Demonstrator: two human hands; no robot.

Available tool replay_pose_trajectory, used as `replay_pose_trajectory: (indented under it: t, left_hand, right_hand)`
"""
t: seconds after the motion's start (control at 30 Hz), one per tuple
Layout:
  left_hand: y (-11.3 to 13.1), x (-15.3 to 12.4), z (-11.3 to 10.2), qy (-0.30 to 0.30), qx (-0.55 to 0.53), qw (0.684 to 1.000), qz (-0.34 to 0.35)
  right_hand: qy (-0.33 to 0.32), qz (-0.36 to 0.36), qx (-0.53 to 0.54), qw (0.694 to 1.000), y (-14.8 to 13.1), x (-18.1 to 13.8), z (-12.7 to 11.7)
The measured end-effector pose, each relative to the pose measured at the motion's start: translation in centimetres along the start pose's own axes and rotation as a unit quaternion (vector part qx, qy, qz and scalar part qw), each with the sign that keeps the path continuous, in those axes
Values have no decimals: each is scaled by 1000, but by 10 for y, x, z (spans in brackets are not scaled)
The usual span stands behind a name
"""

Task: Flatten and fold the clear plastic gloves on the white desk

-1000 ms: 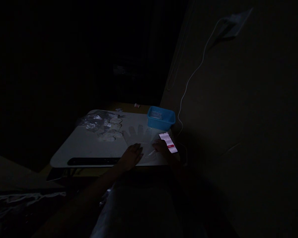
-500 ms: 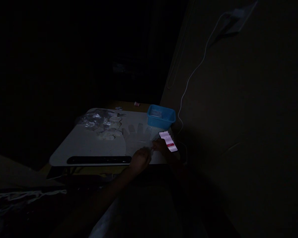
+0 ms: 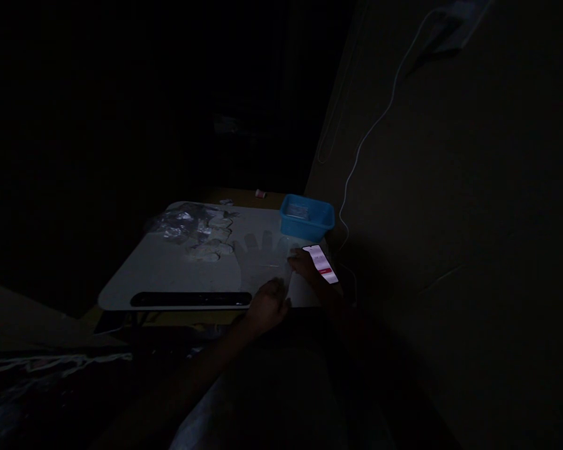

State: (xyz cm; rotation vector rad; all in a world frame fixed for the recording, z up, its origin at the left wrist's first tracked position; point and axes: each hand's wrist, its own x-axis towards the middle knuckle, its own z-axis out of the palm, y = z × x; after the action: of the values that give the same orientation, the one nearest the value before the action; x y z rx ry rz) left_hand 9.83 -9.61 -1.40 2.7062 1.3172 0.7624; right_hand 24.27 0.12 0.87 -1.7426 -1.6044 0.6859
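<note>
A clear plastic glove [image 3: 263, 269] lies flat on the white table [image 3: 169, 272], its finger end pointing away from me. At the glove's near right corner is my left hand [image 3: 268, 305], fingers curled down onto the plastic. My right hand [image 3: 303, 264] is closed in a pinch at the glove's right edge, beside a lit phone [image 3: 326, 269]. Darkness hides the exact fingertip contact of both hands. Left of the glove are several pale, soft-looking pieces [image 3: 211, 250] that I cannot identify, next to a crumpled clear plastic bag [image 3: 178, 222].
A blue basin [image 3: 304, 234] holding a clear packet [image 3: 297, 212] stands at the table's back right corner. Behind the table lies a small pink-and-white item [image 3: 261, 194]. A white cable [image 3: 356, 159] runs down the right wall [image 3: 450, 219]. The room is very dark.
My right hand has moved up along the glove's right edge, away from my left hand. The hands were close together before; a gap now separates them. The view has shifted slightly.
</note>
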Motion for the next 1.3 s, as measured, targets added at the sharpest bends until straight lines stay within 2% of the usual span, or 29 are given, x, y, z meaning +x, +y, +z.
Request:
replay_pose_trajectory:
  t: [0.13, 0.33, 0.53, 0.67, 0.8, 0.93, 1.0, 1.13, 1.3]
  left_hand:
    - [-3, -4, -11, -25, 17, 999, 11]
    - [-21, -8, -16, -56, -20, 997, 42]
    - [-43, 7, -19, -22, -47, 998, -35]
    - [-61, 31, -15, 1, -53, 997, -54]
    - [-69, 50, -4, -43, -41, 998, 0]
    - [-70, 55, 8, -76, 28, 997, -1]
    - [-71, 53, 11, -91, 56, 994, -12]
    - [-71, 49, 10, -122, 85, 988, -32]
    - [-71, 48, 8, -122, 88, 988, -44]
  right_hand:
    - [-32, -9, -8, 999, -8, -2, 5]
    - [-65, -39, -12, 997, -19, -4, 13]
    - [-65, -47, -27, 996, -18, -3, 16]
    - [-31, -62, -59, 996, -6, -9, 8]
    - [12, -146, -195, 970, 8, -22, 2]
    - [-5, -260, -288, 922, 13, -35, 1]
    - [-4, -278, -301, 912, 12, -38, 1]
    - [-12, -298, -282, 912, 12, -44, -2]
    - [-41, -329, -256, 908, 19, -62, -5]
